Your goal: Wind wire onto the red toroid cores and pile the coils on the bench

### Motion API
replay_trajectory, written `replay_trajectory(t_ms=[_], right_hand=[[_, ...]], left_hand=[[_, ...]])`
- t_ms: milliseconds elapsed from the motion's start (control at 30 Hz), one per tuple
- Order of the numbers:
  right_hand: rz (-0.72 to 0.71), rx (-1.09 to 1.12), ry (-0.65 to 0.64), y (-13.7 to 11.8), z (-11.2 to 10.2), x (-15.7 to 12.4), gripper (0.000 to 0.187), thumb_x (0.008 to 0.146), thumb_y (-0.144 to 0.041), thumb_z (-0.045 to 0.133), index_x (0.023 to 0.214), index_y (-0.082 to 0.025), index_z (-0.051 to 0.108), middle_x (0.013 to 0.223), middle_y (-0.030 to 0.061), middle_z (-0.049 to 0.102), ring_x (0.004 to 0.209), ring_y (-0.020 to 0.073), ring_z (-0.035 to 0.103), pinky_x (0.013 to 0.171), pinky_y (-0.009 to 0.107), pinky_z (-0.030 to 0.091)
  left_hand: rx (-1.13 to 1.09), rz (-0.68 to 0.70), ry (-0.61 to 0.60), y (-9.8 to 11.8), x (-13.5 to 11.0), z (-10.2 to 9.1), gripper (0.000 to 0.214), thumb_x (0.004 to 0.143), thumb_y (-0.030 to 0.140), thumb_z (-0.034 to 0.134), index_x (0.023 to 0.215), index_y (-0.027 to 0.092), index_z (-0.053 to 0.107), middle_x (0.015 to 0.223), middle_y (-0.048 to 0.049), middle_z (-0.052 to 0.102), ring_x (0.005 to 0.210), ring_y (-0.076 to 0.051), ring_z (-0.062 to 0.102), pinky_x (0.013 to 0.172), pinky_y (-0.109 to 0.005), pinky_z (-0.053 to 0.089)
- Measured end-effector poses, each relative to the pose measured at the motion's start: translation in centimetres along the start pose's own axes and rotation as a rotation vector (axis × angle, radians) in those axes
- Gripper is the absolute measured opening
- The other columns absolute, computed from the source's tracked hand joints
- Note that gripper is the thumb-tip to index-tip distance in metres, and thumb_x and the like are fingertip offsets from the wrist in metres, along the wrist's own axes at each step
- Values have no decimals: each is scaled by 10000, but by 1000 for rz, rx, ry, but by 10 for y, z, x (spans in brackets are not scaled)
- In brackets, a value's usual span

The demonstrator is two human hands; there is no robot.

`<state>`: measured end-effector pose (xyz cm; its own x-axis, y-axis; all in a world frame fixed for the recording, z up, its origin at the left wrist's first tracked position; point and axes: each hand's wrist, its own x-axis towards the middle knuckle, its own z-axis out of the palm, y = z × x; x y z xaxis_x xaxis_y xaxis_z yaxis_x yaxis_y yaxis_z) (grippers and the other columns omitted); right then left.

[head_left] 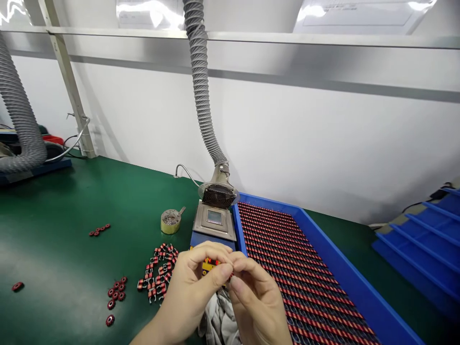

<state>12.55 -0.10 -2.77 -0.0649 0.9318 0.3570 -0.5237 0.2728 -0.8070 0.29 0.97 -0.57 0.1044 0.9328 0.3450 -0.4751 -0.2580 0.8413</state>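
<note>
Nearest to me are my own hands, my left hand (187, 292) and my right hand (257, 302), drawn close together in a narrow pinch. Their fingertips (225, 270) meet on a small red-wound coil (230, 277), which sits just above a crumpled grey cloth (218, 318). My fingers hide most of the coil, so I cannot tell how it is turned. To my right, the blue tray (338, 254) holds dense rows of red-banded coils (305, 273). They look done to me, packed from the far wall down past the bottom of my view, with no gap that I can pick out. To my left, plenty looks left to handle on the green mat (72, 215): a loose heap of wire-legged coils (158, 273), a small cluster of red rings (115, 291), a short line of them (99, 230), and a lone ring (17, 286) well out to the side. Straight ahead stands a square metal heating plate (214, 220) on a blue base, with a small red readout (210, 265) just beyond my fingers. Behind the plate sits a fume hood (218, 194) on a ribbed grey hose (199, 81), and beside it a small roll of solder (170, 221).
</note>
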Motion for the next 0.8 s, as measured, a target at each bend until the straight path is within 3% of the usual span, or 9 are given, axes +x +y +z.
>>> replay_trajectory(t_ms=[67, 233, 400, 500, 633, 733, 800], right_hand=[[7, 6, -3, -1, -1, 1, 65, 828, -252, 799, 888, -275, 794, 916, 16, 716, 927, 156, 685, 874, 223, 558], [133, 41, 201, -9, 16, 0, 164, 680, -323, 912, 740, -224, 796, 804, 12, 728, 842, 155, 668, 815, 192, 540], [229, 154, 226, -16, 24, 2, 202, 625, -282, 940, 714, -187, 786, 754, 1, 694, 667, 117, 646, 689, 189, 549], [288, 251, 272, -17, 21, 3, 231, 601, -272, 957, 736, -181, 792, 796, 4, 700, 658, 115, 657, 690, 203, 563], [311, 313, 294, -16, 20, 3, 259, 587, -266, 970, 763, -197, 794, 776, -5, 708, 683, 107, 669, 676, 179, 566], [303, 309, 292, -14, 21, 2, 243, 602, -252, 964, 758, -184, 790, 773, -10, 716, 689, 86, 670, 637, 127, 544], [273, 295, 303, -12, 23, 1, 242, 591, -239, 967, 741, -179, 788, 808, -2, 736, 760, 103, 684, 696, 138, 554]], left_hand=[[67, 15, 15, 4, 1, -4, 73, 844, 235, 740, 786, 235, 785, 864, -22, 764, 887, -150, 695, 834, -235, 534], [185, 88, 41, 13, 1, -13, 112, 817, 156, 748, 729, 219, 778, 764, -7, 757, 844, -157, 690, 812, -228, 531], [149, 210, 122, 17, 1, -24, 169, 888, 163, 683, 788, 282, 751, 806, 55, 741, 836, -102, 670, 835, -172, 511], [293, 248, 14, 21, 1, -26, 243, 826, 90, 723, 872, 324, 767, 903, 63, 755, 951, -119, 670, 905, -189, 491], [548, 194, -202, 22, 1, -18, 522, 695, -40, 755, 1059, 335, 743, 1107, 21, 740, 1065, -172, 650, 925, -250, 474], [573, 241, -183, 18, 1, -12, 346, 757, -3, 718, 954, 278, 756, 1022, -3, 758, 991, -182, 669, 908, -296, 459], [520, 264, -139, 15, 2, -11, 195, 794, 63, 725, 831, 251, 757, 937, 0, 775, 927, -177, 681, 926, -311, 441]])
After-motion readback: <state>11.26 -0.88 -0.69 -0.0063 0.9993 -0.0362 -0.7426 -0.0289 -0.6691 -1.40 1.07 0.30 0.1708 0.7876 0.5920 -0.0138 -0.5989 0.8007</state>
